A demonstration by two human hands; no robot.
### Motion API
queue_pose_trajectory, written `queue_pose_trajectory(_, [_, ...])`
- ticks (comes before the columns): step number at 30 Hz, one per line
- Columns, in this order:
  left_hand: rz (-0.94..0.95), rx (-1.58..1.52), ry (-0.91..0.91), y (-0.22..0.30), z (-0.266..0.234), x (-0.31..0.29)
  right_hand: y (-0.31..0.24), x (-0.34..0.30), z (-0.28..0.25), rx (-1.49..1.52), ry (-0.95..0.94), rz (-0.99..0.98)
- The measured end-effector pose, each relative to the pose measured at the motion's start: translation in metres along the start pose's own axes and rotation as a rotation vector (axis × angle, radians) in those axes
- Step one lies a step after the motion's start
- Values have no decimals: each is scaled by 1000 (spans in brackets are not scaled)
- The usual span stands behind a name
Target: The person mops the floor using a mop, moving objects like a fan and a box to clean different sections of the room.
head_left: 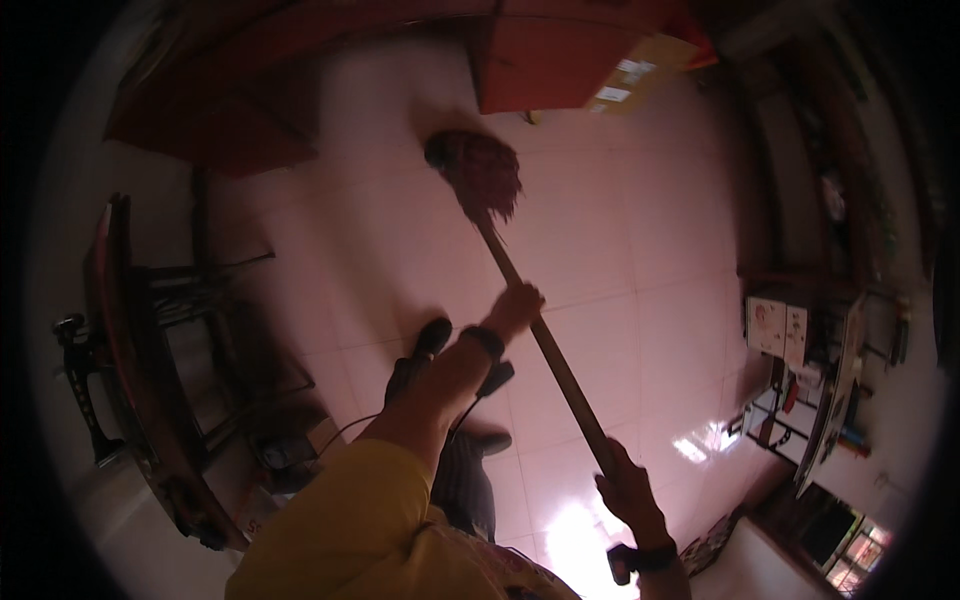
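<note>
A mop with a shaggy, dark reddish head (487,172) rests on the pale tiled floor ahead of me. Its long wooden handle (568,380) slants back toward my lower right. My left hand (517,308) is closed round the middle of the handle, with a dark band on that wrist. Lower down, near the handle's end, my right hand (630,487) wraps round it, also with a dark band at the wrist. My feet in dark shoes (432,336) stand left of the handle.
A red cabinet (545,65) with a cardboard box (645,72) beside it stands ahead. On the left is a table (150,380) with a black sewing machine (88,400). Decorated boxes (778,328) sit by a shelf at right. Bright light (580,540) reflects off the floor.
</note>
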State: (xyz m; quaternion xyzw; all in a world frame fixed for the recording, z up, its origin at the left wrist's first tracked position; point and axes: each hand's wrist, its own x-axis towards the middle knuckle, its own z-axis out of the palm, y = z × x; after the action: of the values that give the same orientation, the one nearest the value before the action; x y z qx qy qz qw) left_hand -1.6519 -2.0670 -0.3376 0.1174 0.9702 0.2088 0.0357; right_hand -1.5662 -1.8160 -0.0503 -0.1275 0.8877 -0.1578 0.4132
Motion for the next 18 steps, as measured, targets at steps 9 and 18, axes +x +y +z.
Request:
queue_pose_trajectory(9, [-133, 172, 74, -212, -117, 35, -185, 311, 31, 6, 61, -271])
queue_pose_trajectory(18, [-423, 107, 138, -278, -139, -22, -269, 345, 41, -266, -78, -349])
